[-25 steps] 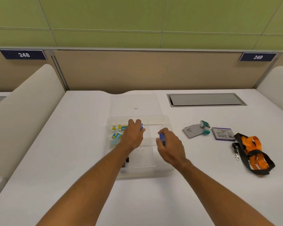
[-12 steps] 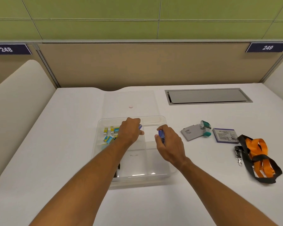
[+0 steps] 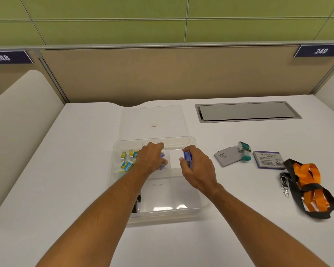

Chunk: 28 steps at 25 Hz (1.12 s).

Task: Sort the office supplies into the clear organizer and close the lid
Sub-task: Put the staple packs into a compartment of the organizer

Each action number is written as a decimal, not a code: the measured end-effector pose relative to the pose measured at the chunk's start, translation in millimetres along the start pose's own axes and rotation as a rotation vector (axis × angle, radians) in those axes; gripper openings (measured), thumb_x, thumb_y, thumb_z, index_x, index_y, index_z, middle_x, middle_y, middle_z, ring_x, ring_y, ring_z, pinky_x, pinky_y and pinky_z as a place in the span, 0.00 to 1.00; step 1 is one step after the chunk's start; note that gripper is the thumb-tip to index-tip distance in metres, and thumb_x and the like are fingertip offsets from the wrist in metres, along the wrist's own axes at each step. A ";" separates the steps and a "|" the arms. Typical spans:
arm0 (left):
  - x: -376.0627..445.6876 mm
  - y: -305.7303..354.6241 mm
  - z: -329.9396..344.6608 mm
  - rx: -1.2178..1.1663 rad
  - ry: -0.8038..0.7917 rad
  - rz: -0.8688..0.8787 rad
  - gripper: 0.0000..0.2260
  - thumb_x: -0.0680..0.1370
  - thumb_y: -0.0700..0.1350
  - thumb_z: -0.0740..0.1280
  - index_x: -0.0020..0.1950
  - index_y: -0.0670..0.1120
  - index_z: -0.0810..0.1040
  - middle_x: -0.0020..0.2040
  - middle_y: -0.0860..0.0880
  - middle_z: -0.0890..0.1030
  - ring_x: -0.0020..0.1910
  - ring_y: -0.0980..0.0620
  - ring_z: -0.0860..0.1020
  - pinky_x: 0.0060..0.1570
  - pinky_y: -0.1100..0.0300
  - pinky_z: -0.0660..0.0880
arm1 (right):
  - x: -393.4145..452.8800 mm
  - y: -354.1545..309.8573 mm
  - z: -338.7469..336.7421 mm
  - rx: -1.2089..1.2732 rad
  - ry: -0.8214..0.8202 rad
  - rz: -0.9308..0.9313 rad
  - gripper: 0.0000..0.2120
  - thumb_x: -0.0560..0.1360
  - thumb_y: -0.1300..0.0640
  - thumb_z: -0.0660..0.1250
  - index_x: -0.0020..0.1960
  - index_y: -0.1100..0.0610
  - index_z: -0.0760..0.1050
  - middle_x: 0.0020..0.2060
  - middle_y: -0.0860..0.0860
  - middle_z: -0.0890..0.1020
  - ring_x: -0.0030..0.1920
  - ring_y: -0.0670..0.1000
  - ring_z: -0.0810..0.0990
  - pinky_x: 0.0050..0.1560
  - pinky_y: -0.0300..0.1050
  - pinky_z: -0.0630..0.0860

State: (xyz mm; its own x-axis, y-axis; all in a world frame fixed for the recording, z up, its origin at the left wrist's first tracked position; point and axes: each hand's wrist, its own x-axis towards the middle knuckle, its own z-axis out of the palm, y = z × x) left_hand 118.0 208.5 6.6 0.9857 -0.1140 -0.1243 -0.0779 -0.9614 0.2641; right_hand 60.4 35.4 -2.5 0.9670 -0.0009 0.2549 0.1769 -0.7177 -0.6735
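Note:
The clear organizer [image 3: 200,206] lies open at the middle of the white desk, its clear lid [image 3: 174,120] lying flat behind it. Several small yellow and blue boxes [image 3: 127,165] sit in its far left compartment. My left hand [image 3: 150,158] reaches into the far middle compartment, closed on a small blue box [image 3: 161,166] that is mostly hidden. My right hand [image 3: 198,168] hovers over the far right compartment, pinching another small blue box [image 3: 187,157]. A dark item [image 3: 137,203] shows in the near left compartment.
Right of the organizer lie a grey card holder [image 3: 228,156], a teal stamp-like item [image 3: 244,150], a purple-edged card box [image 3: 268,159] and an orange and black lanyard [image 3: 309,187]. A grey cable hatch [image 3: 247,111] sits at the back right. White dividers flank the desk.
Both hands stay over the far compartments, each with its blue box. The camera view has shifted slightly, and the left hand has dropped a little lower into the organizer.

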 end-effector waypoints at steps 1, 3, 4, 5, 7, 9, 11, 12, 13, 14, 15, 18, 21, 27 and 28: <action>-0.3 -0.4 -0.7 -0.006 0.002 0.009 0.22 0.72 0.53 0.73 0.62 0.47 0.74 0.57 0.42 0.78 0.55 0.40 0.77 0.49 0.52 0.74 | 1.5 -1.5 0.9 0.002 -0.012 0.004 0.13 0.76 0.51 0.66 0.58 0.55 0.72 0.47 0.49 0.79 0.42 0.48 0.77 0.45 0.39 0.76; -1.2 -4.3 -4.8 0.002 0.024 0.028 0.22 0.73 0.53 0.71 0.65 0.48 0.72 0.59 0.43 0.78 0.58 0.41 0.76 0.51 0.52 0.73 | 5.8 -6.4 3.9 -0.008 -0.031 -0.014 0.14 0.75 0.50 0.67 0.58 0.54 0.71 0.47 0.48 0.79 0.42 0.48 0.77 0.43 0.39 0.75; -2.0 -7.5 -7.6 0.007 0.042 0.038 0.23 0.74 0.53 0.71 0.66 0.48 0.71 0.61 0.43 0.77 0.59 0.42 0.75 0.54 0.52 0.72 | 8.7 -9.2 6.2 -0.027 -0.042 -0.030 0.14 0.75 0.50 0.67 0.58 0.54 0.71 0.47 0.48 0.79 0.41 0.48 0.76 0.42 0.40 0.76; -2.8 -11.6 -10.8 0.007 0.065 0.049 0.24 0.75 0.53 0.70 0.68 0.48 0.70 0.62 0.44 0.76 0.60 0.43 0.75 0.56 0.52 0.71 | 12.4 -12.4 8.8 -0.058 -0.058 -0.043 0.15 0.75 0.49 0.67 0.58 0.54 0.72 0.47 0.49 0.78 0.41 0.48 0.75 0.41 0.40 0.75; -4.9 -21.2 -16.4 0.000 0.132 0.058 0.24 0.76 0.54 0.68 0.69 0.48 0.69 0.63 0.44 0.75 0.61 0.44 0.74 0.59 0.52 0.69 | 22.0 -19.9 15.2 -0.137 -0.106 -0.046 0.17 0.76 0.46 0.66 0.61 0.52 0.72 0.50 0.51 0.75 0.41 0.48 0.74 0.40 0.38 0.71; -9.7 -32.1 -19.4 0.005 0.213 0.028 0.24 0.78 0.55 0.65 0.71 0.48 0.67 0.65 0.43 0.73 0.63 0.44 0.73 0.62 0.51 0.67 | 33.0 -27.8 22.3 -0.200 -0.156 -0.053 0.20 0.76 0.44 0.65 0.64 0.51 0.71 0.52 0.53 0.76 0.43 0.50 0.76 0.41 0.39 0.70; -14.7 -44.0 -20.3 0.004 0.269 -0.020 0.25 0.79 0.55 0.63 0.73 0.48 0.63 0.68 0.43 0.71 0.65 0.44 0.71 0.64 0.49 0.66 | 43.5 -36.0 29.8 -0.257 -0.212 -0.077 0.21 0.76 0.43 0.65 0.66 0.50 0.71 0.55 0.53 0.78 0.48 0.52 0.79 0.45 0.41 0.72; -17.0 -50.1 -19.9 0.004 0.288 -0.037 0.26 0.79 0.55 0.62 0.74 0.48 0.62 0.70 0.43 0.69 0.66 0.44 0.69 0.65 0.49 0.65 | 48.1 -39.7 33.6 -0.286 -0.237 -0.092 0.21 0.76 0.42 0.64 0.65 0.50 0.71 0.55 0.52 0.79 0.50 0.53 0.79 0.47 0.43 0.73; -20.0 -56.9 -19.4 0.009 0.302 -0.049 0.26 0.79 0.54 0.62 0.74 0.48 0.62 0.70 0.43 0.69 0.67 0.44 0.69 0.65 0.49 0.65 | 51.7 -43.5 38.4 -0.314 -0.256 -0.106 0.21 0.75 0.42 0.64 0.64 0.50 0.72 0.55 0.52 0.80 0.50 0.53 0.79 0.47 0.45 0.74; -22.9 -62.8 -18.9 0.016 0.312 -0.055 0.26 0.79 0.54 0.62 0.75 0.48 0.62 0.70 0.43 0.69 0.67 0.44 0.68 0.65 0.49 0.65 | 54.8 -46.4 43.0 -0.342 -0.273 -0.112 0.20 0.75 0.42 0.65 0.63 0.50 0.73 0.55 0.52 0.81 0.50 0.54 0.80 0.47 0.46 0.74; -25.7 -68.2 -18.4 0.020 0.318 -0.057 0.25 0.79 0.54 0.62 0.74 0.48 0.62 0.70 0.43 0.69 0.67 0.44 0.68 0.64 0.49 0.65 | 57.4 -48.7 47.3 -0.363 -0.294 -0.109 0.20 0.74 0.41 0.65 0.62 0.50 0.73 0.54 0.52 0.82 0.50 0.54 0.80 0.47 0.46 0.75; -32.2 -80.2 -16.5 0.027 0.334 -0.069 0.25 0.79 0.54 0.61 0.73 0.47 0.63 0.69 0.43 0.69 0.66 0.43 0.69 0.64 0.48 0.65 | 60.1 -52.2 57.2 -0.365 -0.368 -0.077 0.22 0.74 0.39 0.65 0.63 0.49 0.72 0.54 0.53 0.82 0.53 0.56 0.79 0.49 0.47 0.74; -34.9 -88.1 -15.1 0.026 0.331 -0.083 0.25 0.79 0.54 0.61 0.73 0.46 0.64 0.69 0.43 0.69 0.66 0.43 0.68 0.64 0.48 0.65 | 60.1 -53.4 60.7 -0.311 -0.375 -0.055 0.19 0.75 0.46 0.66 0.63 0.51 0.72 0.54 0.54 0.80 0.55 0.56 0.78 0.51 0.48 0.74; -39.1 -87.4 -9.9 0.014 0.305 -0.062 0.25 0.78 0.53 0.63 0.73 0.46 0.64 0.70 0.42 0.69 0.67 0.43 0.68 0.64 0.48 0.65 | 58.8 -58.8 58.3 -0.087 -0.499 0.013 0.28 0.68 0.63 0.71 0.66 0.53 0.69 0.58 0.57 0.71 0.59 0.56 0.71 0.53 0.44 0.72; -39.8 -86.3 -9.8 0.019 0.300 -0.057 0.25 0.78 0.53 0.63 0.73 0.46 0.64 0.70 0.42 0.68 0.67 0.43 0.68 0.64 0.48 0.65 | 57.2 -59.1 56.0 -0.060 -0.499 0.024 0.30 0.67 0.63 0.72 0.66 0.53 0.68 0.59 0.57 0.71 0.60 0.56 0.71 0.53 0.42 0.72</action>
State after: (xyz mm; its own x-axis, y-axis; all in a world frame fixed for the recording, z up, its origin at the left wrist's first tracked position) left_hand 87.0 298.4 -1.8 0.9885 0.0169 0.1501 -0.0209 -0.9689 0.2466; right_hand 115.5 116.7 13.0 0.9431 0.3047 -0.1329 0.1568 -0.7602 -0.6305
